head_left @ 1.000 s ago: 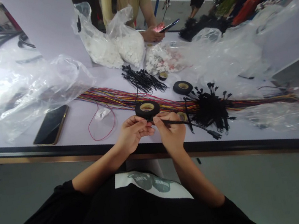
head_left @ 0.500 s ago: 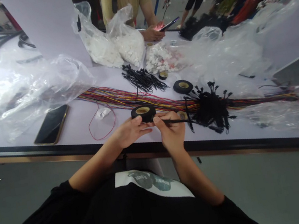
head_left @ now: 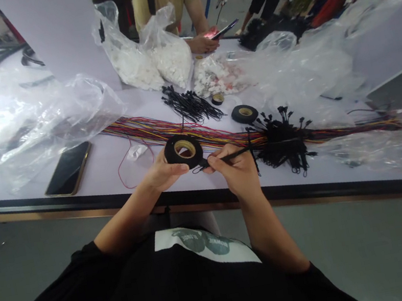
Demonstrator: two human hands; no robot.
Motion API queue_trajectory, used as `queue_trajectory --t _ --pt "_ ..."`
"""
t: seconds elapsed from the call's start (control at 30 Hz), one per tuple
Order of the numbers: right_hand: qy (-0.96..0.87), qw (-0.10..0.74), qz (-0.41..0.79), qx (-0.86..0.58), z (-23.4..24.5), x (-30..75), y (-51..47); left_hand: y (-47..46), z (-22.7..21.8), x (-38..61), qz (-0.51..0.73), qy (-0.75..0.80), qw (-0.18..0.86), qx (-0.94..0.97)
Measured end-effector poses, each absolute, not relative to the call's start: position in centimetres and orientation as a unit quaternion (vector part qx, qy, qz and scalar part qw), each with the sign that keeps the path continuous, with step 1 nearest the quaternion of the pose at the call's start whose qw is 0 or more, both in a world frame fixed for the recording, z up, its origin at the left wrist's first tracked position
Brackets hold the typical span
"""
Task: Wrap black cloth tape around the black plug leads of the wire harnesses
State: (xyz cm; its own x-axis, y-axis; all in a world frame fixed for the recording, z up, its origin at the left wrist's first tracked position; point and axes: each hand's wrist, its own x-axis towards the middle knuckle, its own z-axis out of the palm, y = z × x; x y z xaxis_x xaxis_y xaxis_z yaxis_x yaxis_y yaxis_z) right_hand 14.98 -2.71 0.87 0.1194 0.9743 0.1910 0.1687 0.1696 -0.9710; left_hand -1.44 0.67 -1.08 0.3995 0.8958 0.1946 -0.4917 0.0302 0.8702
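Observation:
My left hand [head_left: 164, 173] grips a roll of black tape [head_left: 175, 161], its ring tilted up toward me. A short strip of tape runs from the roll to a thin black cable [head_left: 233, 155]. My right hand [head_left: 238, 169] pinches that cable close to its looped end, just right of the roll. The cable stretches right toward a clump of black cables with small connectors [head_left: 285, 143]. Behind my hands lies a long bundle of red, yellow and dark wires [head_left: 143, 129] along the table.
A second tape roll [head_left: 245, 113] and loose black cables [head_left: 188, 103] lie farther back. A phone [head_left: 68, 170] rests at the left. Bags of white parts [head_left: 171, 57] stand behind, and plastic sheeting [head_left: 304, 75] spreads at the right. Across the table a person holds a phone [head_left: 225, 29].
My left hand has tipped the tape roll up and shifted it slightly left. My right hand has moved a little right with the cable, and a tape strip now shows between them.

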Motion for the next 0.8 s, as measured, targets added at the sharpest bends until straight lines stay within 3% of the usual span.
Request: queue_trajectory --t 0.1,0.23,0.4,0.6,0.8 --pt "-0.535 0.53 0.318 -0.576 1.2 15.2 -2.5 -0.5 -0.2 -2.2 0.542 0.24 0.546 0.592" --pt "-0.573 0.509 0.276 -0.58 1.6 15.4 -2.6 -2.2 0.4 -2.7 0.453 0.183 0.433 0.757" --pt "-0.589 0.53 0.298 -0.532 1.5 15.2 -2.7 -1.9 -0.9 -1.2 0.513 0.336 0.338 0.714" --pt "-0.605 0.563 0.252 -0.504 1.0 14.6 -2.5 -1.5 -1.1 0.5 0.456 0.425 0.394 0.675" --pt "-0.557 0.571 0.246 -0.551 0.4 13.8 -2.8 -1.5 -0.9 0.1 0.432 0.437 0.306 0.727"
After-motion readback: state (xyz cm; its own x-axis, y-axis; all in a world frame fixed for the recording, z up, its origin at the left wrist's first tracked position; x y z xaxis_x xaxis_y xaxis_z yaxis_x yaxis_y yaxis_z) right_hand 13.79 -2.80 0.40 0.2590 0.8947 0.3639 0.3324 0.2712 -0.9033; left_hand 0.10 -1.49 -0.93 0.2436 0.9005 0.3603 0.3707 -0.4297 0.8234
